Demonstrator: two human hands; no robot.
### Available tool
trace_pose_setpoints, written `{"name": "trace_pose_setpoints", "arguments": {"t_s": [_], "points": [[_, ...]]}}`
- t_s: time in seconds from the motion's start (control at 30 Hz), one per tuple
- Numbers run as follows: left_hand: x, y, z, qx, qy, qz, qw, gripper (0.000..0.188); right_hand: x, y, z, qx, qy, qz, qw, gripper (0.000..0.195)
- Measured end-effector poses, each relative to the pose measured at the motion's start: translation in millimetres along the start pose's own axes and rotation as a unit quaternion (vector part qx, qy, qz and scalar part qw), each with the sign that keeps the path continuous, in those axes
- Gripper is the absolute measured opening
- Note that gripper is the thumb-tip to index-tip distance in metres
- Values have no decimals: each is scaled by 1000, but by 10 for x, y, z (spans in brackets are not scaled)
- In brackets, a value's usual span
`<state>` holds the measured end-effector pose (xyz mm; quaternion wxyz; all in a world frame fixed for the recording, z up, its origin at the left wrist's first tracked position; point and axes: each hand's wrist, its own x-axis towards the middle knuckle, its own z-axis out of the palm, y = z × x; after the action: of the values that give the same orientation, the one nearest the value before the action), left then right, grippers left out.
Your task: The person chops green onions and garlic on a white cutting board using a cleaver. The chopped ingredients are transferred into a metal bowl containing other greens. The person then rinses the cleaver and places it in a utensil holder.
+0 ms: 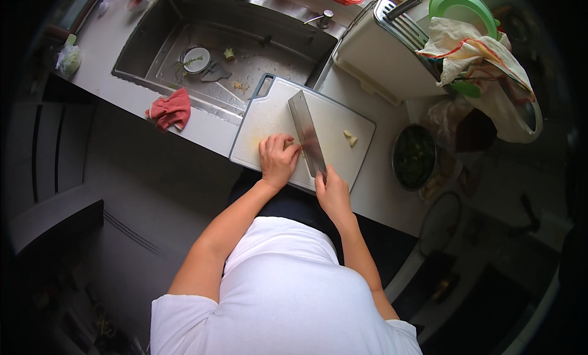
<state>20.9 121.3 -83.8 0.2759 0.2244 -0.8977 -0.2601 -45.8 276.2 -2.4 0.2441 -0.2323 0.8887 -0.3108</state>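
A cleaver [307, 132] with a broad steel blade stands on edge on the white cutting board [280, 109]. My right hand [332, 192] grips its handle at the near end of the board. Left of the blade, my left hand [278, 158] has its fingers curled down on the board, fingertips against the steel. They hold a small pale piece, probably garlic [302, 154], mostly hidden by the fingers and blade. A few peeled garlic cloves [351, 138] lie on the right part of the board.
The board's far left corner overhangs a steel sink [248, 42] holding a round lid [196, 60] and vegetable scraps. A red cloth [171, 109] lies at the counter's front edge. To the right are a bowl of dark greens [414, 157] and a white rack [376, 56].
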Motion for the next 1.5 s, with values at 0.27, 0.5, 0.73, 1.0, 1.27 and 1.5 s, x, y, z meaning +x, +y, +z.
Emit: {"name": "trace_pose_setpoints", "arguments": {"t_s": [0.27, 0.5, 0.73, 1.0, 1.27, 1.5], "points": [[6, -7, -7, -5, -13, 17, 1000, 18, 14, 62, 122, 36, 50, -4, 998, 16], [-10, 22, -62, -6, -47, 14, 999, 29, -23, 59, -79, -3, 76, -3, 997, 14], [120, -9, 43, 25, -47, -31, 998, 30, -1, 41, -77, -31, 71, 5, 997, 15], [74, -40, -44, 10, -29, 48, 998, 32, -29, 94, -102, 73, 70, 19, 995, 18], [-76, 78, -145, 70, -149, 137, 977, 60, -5, -70, -178, 257, 36, 82, 962, 17], [-97, 83, -194, 48, -182, 137, 973, 63, -25, -45, -231, 257, 36, 107, 960, 18]]}}
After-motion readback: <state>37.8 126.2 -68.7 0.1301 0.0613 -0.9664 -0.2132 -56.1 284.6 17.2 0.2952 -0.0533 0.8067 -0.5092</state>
